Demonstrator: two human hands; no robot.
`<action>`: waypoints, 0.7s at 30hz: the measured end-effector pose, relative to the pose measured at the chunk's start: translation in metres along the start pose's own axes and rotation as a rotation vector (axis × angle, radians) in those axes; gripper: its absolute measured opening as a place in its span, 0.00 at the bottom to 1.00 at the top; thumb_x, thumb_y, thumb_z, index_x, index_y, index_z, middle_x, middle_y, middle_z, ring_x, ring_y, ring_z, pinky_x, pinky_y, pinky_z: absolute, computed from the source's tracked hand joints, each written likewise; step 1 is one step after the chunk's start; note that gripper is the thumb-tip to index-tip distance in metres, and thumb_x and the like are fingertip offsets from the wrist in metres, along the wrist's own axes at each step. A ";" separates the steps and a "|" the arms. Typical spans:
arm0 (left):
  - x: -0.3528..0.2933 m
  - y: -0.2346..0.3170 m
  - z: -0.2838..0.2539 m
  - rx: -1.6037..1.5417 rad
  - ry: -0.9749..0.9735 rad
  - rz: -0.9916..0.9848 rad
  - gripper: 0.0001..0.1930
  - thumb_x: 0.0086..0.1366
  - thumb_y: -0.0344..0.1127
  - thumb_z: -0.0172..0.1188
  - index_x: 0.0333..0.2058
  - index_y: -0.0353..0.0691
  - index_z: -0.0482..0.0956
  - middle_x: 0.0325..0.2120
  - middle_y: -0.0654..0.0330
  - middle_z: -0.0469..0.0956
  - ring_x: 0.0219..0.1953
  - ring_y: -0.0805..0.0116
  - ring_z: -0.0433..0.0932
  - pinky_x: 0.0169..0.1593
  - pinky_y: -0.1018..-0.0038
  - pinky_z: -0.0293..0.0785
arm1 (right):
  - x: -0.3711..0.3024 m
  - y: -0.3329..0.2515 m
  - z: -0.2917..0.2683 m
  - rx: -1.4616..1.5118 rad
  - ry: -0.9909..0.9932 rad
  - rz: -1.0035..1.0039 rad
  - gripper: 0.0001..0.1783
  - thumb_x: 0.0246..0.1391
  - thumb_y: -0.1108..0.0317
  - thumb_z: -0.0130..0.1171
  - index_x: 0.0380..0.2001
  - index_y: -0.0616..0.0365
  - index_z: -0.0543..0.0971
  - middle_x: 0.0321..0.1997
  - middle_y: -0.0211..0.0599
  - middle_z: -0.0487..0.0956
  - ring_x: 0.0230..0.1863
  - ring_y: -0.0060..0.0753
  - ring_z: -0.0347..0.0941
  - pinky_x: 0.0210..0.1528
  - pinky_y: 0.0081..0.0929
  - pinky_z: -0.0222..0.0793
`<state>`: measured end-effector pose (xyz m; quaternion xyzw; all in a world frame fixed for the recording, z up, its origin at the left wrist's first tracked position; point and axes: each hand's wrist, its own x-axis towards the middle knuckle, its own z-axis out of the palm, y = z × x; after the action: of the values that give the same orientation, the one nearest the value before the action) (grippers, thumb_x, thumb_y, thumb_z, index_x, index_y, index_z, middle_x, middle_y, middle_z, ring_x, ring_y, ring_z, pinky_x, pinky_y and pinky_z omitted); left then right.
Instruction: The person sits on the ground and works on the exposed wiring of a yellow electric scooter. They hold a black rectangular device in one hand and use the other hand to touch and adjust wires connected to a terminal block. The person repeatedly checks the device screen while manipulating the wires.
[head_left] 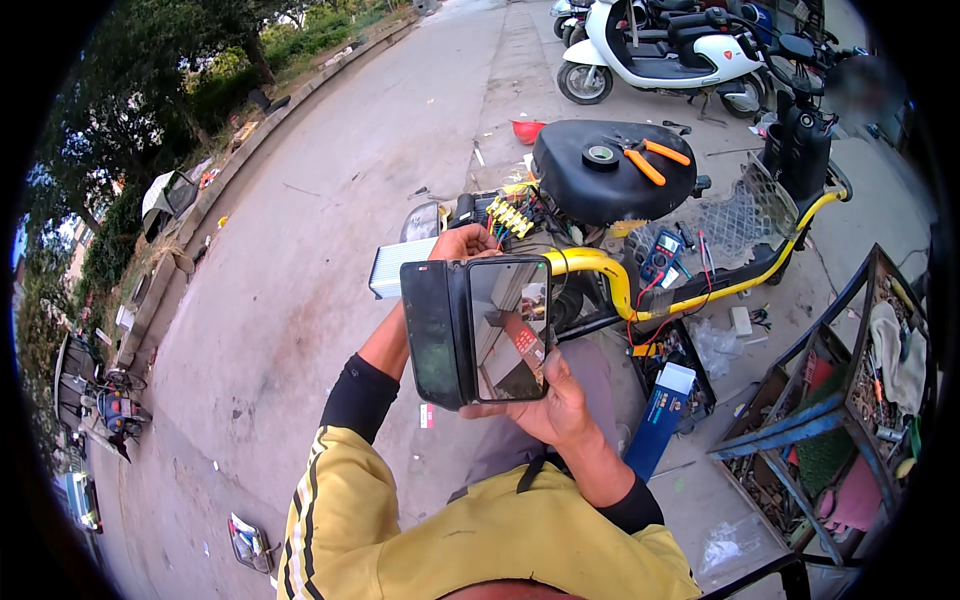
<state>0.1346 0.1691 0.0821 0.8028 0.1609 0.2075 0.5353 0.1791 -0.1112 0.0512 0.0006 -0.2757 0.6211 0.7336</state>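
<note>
Phone [508,330] is held by the right hand [558,410]; the grip of the half-hidden left hand [463,242] cannot be told. A meter [662,256] is seen at the phone's two o'clock.

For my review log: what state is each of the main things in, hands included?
Right hand: closed on the phone's lower edge
Left hand: partly hidden behind the phone; grip unclear
Phone: held up, screen lit
Phone case: flipped open
Pliers: handles apart, lying on the seat
Seat: bearing pliers and tape
Multimeter: face up, reading illegible
White scooter: parked upright
</note>
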 end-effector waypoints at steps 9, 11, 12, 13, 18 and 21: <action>-0.004 0.001 -0.001 0.043 -0.046 0.034 0.10 0.65 0.31 0.72 0.42 0.33 0.84 0.34 0.65 0.85 0.37 0.81 0.81 0.42 0.78 0.80 | -0.006 0.002 -0.015 0.032 -0.034 -0.009 0.48 0.74 0.37 0.49 0.84 0.46 0.44 0.83 0.43 0.58 0.76 0.58 0.67 0.66 0.79 0.71; -0.006 0.004 0.001 0.107 -0.042 0.059 0.11 0.65 0.32 0.71 0.43 0.33 0.85 0.35 0.65 0.85 0.37 0.80 0.81 0.42 0.77 0.80 | -0.006 0.001 -0.015 0.013 -0.034 -0.011 0.49 0.74 0.37 0.49 0.84 0.46 0.43 0.83 0.44 0.59 0.75 0.58 0.67 0.66 0.79 0.71; -0.005 0.004 0.002 0.141 -0.032 0.059 0.11 0.65 0.32 0.71 0.43 0.33 0.85 0.35 0.64 0.86 0.37 0.80 0.81 0.42 0.77 0.80 | -0.007 0.001 -0.015 0.003 -0.034 -0.012 0.49 0.74 0.37 0.49 0.84 0.46 0.43 0.82 0.44 0.59 0.75 0.59 0.67 0.66 0.79 0.71; -0.004 0.005 0.003 0.176 -0.022 0.059 0.12 0.65 0.33 0.71 0.44 0.33 0.86 0.35 0.64 0.86 0.37 0.79 0.81 0.43 0.77 0.80 | -0.007 0.000 -0.016 -0.004 -0.042 -0.014 0.49 0.74 0.37 0.49 0.84 0.46 0.42 0.82 0.44 0.60 0.75 0.59 0.68 0.66 0.79 0.71; 0.001 0.012 0.007 0.330 -0.027 0.079 0.12 0.69 0.34 0.69 0.45 0.31 0.85 0.35 0.62 0.86 0.38 0.78 0.81 0.44 0.75 0.81 | -0.007 0.001 -0.021 -0.014 -0.032 -0.011 0.50 0.73 0.36 0.49 0.84 0.46 0.43 0.81 0.46 0.62 0.74 0.61 0.69 0.66 0.78 0.71; 0.004 0.011 0.007 0.423 -0.037 0.062 0.11 0.75 0.34 0.65 0.47 0.30 0.84 0.35 0.61 0.86 0.39 0.78 0.81 0.44 0.74 0.81 | -0.010 0.005 -0.028 0.003 -0.001 0.001 0.49 0.73 0.36 0.50 0.83 0.47 0.44 0.80 0.46 0.64 0.73 0.61 0.69 0.66 0.79 0.70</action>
<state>0.1422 0.1614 0.0909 0.9055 0.1663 0.1708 0.3511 0.1853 -0.1099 0.0215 0.0021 -0.2751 0.6218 0.7332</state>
